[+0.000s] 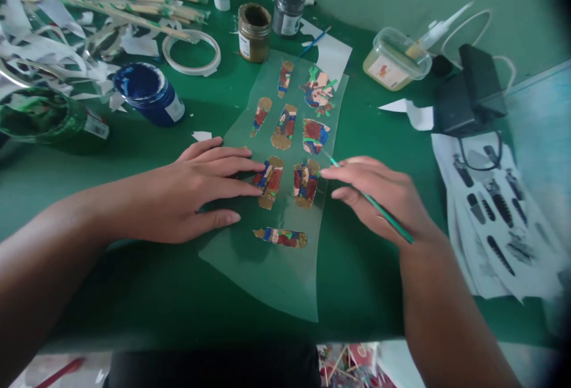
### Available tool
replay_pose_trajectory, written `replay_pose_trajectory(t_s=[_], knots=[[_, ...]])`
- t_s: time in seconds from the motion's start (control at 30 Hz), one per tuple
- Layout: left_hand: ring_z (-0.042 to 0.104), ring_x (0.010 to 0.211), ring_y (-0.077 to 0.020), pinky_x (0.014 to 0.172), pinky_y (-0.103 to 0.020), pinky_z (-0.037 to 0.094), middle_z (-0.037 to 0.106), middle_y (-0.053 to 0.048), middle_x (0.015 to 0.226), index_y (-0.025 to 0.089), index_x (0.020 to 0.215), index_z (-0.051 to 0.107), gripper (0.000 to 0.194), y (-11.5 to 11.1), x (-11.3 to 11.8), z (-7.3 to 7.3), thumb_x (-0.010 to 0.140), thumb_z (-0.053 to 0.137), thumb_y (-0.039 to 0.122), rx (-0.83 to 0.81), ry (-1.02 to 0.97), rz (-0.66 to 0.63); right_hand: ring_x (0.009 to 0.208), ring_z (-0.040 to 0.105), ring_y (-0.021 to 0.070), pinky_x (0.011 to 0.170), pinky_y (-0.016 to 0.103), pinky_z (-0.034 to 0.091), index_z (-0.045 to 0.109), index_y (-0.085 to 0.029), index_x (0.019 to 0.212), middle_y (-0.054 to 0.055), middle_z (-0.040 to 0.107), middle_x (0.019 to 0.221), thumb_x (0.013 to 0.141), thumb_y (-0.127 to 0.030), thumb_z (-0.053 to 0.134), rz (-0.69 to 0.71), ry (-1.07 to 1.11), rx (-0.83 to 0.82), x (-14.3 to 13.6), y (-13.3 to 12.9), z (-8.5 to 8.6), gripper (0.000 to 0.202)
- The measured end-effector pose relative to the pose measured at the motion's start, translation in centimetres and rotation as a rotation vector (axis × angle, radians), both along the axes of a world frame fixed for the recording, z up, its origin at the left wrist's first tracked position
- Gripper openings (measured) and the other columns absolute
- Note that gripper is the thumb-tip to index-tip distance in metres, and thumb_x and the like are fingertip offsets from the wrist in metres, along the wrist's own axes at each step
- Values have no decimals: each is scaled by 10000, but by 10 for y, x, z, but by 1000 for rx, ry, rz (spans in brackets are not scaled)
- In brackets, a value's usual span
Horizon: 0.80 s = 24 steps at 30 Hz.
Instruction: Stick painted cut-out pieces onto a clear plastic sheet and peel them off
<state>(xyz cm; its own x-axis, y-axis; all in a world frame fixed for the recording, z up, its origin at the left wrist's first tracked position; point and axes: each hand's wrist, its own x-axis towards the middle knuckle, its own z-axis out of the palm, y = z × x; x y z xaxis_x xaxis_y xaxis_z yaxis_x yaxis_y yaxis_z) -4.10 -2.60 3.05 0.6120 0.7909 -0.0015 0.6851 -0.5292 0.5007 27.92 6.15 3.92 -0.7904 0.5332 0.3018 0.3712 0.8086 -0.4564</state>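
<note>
A clear plastic sheet (285,281) lies on the green table with several small painted cutouts on it, coloured gold, red, blue and green. My left hand (196,188) rests flat with its fingers spread; two fingertips touch the left edge of one cutout (270,182). In my right hand (383,191) is a thin green paintbrush (386,215), held in a pinch. Its tip points at the sheet, close to the lower edge of a red and blue cutout (316,136). A neighbouring cutout (306,182) lies just left of my right fingertips.
Open jars of blue (149,93), gold (254,34) and green paint (49,117) stand left and behind. A tape roll (191,69), wooden sticks (111,1) and paper scraps lie back left. On the right are a plastic tub (392,60), a black device (466,93) and printed papers (495,227).
</note>
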Motion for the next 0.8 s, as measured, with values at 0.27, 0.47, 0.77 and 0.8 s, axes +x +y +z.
replay_pose_trajectory(t_s=[0.27, 0.47, 0.77, 0.8], knots=[[232, 1479, -416, 1201, -644, 168, 274, 57, 1633, 408, 1232, 681, 359, -7, 10, 6, 877, 654, 364, 31, 55, 10, 1353, 514, 271, 1091, 515, 435, 579, -298, 1196, 38, 655, 1351, 880, -315, 713, -5, -246, -70, -5, 1, -7, 344], [201, 1500, -391, 1193, -674, 102, 311, 35, 1623, 436, 1233, 671, 371, -7, 5, 4, 864, 680, 398, 55, 87, -46, 1349, 516, 266, 1074, 513, 443, 563, -305, 1230, 37, 656, 1341, 925, -300, 651, -19, -243, -78, -5, -1, -6, 318], [273, 1485, -361, 1228, -610, -34, 452, -69, 1543, 312, 1330, 586, 742, -25, 17, 15, 666, 843, 522, -6, 100, -125, 1309, 546, 258, 1066, 481, 447, 571, -289, 1244, 33, 676, 1311, 934, -312, 633, -39, -235, -46, -7, -2, -9, 317], [319, 1466, -348, 1233, -604, -17, 501, -70, 1503, 297, 1300, 604, 655, -26, 19, 16, 711, 822, 486, 5, 87, -132, 1306, 549, 254, 1068, 474, 446, 572, -289, 1246, 31, 679, 1306, 936, -314, 629, -46, -231, -49, -7, -2, -9, 316]])
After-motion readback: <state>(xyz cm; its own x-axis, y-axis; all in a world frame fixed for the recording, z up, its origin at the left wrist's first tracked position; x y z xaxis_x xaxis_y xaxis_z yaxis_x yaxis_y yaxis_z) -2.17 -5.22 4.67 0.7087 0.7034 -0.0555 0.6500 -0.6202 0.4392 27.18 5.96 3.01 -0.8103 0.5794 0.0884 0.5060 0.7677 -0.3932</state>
